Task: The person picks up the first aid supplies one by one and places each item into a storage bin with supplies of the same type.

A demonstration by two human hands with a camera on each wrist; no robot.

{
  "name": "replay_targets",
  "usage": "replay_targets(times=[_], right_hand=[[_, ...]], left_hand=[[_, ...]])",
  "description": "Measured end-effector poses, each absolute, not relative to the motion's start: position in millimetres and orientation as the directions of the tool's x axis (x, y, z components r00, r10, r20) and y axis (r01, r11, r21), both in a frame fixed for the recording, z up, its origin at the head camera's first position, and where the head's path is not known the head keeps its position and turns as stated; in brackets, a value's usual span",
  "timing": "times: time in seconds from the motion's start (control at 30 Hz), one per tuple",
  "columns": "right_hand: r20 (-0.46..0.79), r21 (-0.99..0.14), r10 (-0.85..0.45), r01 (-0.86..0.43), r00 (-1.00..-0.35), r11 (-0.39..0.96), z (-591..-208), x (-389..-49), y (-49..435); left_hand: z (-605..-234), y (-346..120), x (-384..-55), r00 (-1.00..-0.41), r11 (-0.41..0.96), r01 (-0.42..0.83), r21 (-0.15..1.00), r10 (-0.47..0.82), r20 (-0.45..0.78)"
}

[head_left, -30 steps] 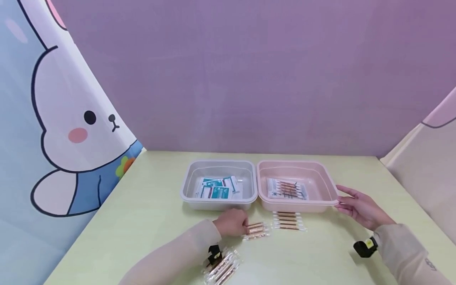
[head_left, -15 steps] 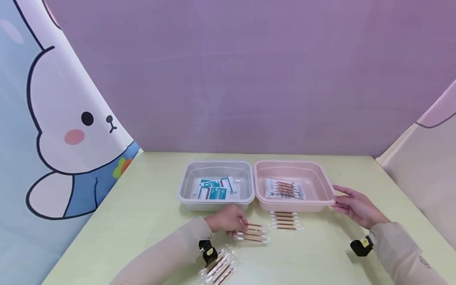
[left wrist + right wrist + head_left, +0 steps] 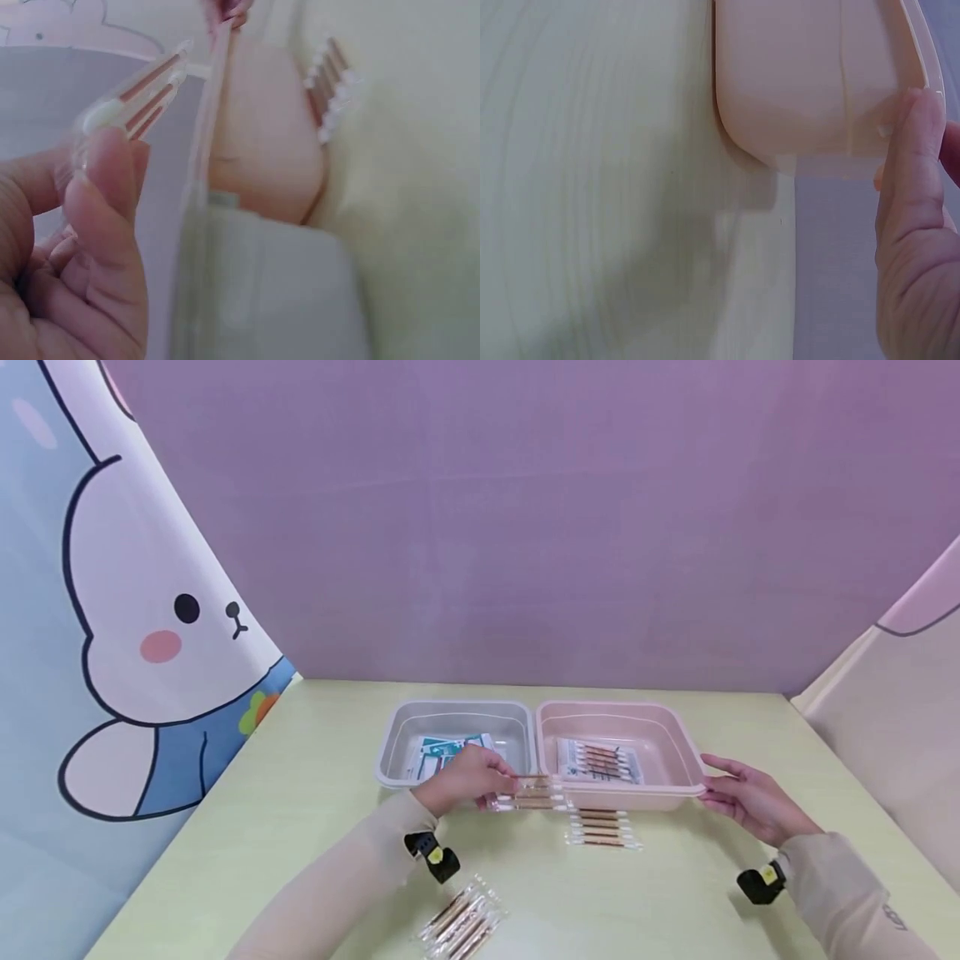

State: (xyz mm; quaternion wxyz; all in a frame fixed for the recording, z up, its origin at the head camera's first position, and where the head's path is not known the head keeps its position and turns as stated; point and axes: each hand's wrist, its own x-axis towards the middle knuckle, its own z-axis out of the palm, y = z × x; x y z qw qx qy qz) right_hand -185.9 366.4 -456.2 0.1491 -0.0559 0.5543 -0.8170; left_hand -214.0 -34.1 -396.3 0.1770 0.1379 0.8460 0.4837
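Observation:
My left hand [image 3: 465, 775] pinches a clear-wrapped pack of cotton swabs [image 3: 534, 795] with brown sticks and white tips. It holds the pack raised over the front rims of the two bins. In the left wrist view, thumb and fingers grip one end of the swab pack [image 3: 154, 105], and the other end sticks out free. My right hand [image 3: 759, 800] holds the right front corner of the pink plastic bin [image 3: 667, 760]. Another swab pack [image 3: 606, 760] lies on white packets inside that bin. The right wrist view shows fingers [image 3: 915, 165] against the bin's outer wall and rim.
A grey bin [image 3: 461, 717] stands against the pink one, with white and teal packets [image 3: 446, 750] inside. Just before the pink bin lies a swab pack [image 3: 602, 829] on the table. More wrapped swabs [image 3: 463, 920] lie near the front edge. A purple backdrop [image 3: 480, 527] rises behind.
The left hand has lifted a swab pack off the table and carried it away from me, up to the bins' front rims. The right hand stays at the pink bin's corner.

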Motion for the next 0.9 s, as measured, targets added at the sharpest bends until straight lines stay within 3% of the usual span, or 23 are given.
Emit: replay_targets(times=[0.47,0.9], right_hand=[[-0.068,-0.919,-0.306,0.179,-0.95,-0.352,-459,-186,368],[-0.067,-0.922,-0.306,0.176,-0.95,-0.344,-459,-187,367]], left_hand=[[-383,-8,-266,-0.939,0.361,-0.077,0.93,0.286,-0.189],[-388,26,-287,-0.941,0.31,-0.166,0.936,0.236,-0.245]])
